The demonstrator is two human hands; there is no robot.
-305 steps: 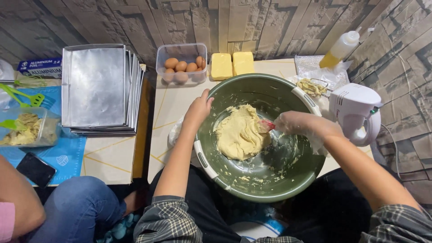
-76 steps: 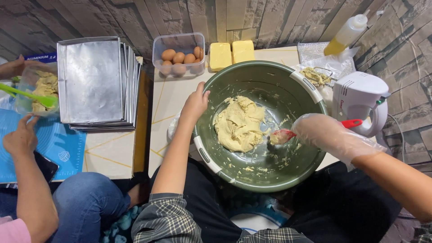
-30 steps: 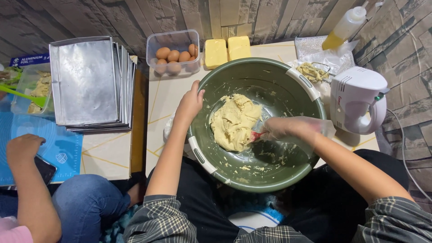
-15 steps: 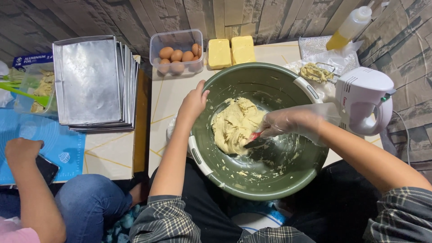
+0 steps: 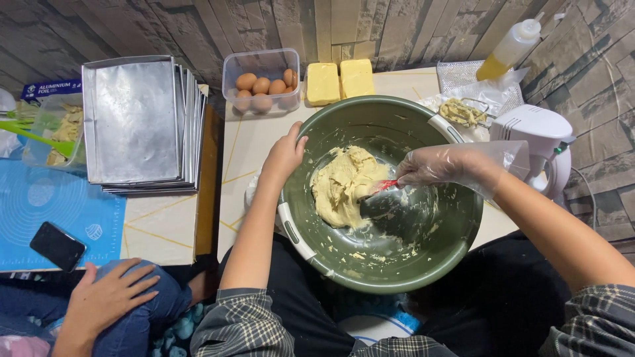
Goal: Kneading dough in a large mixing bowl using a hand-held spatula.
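Observation:
A large green bowl rests at the table edge over my lap, holding a lump of pale yellow dough. My left hand grips the bowl's left rim. My right hand, in a clear plastic glove, holds a red spatula whose blade presses against the dough's right side. Smears and crumbs of dough cling to the bowl's inner wall.
Behind the bowl sit a clear tub of eggs, two butter blocks, a squeeze bottle and a white hand mixer. A stack of metal trays lies left. Another person's hand rests on a knee near a phone.
My right hand has moved the spatula around the bowl and back against the dough. The other person's hand dropped from the blue mat to their knee.

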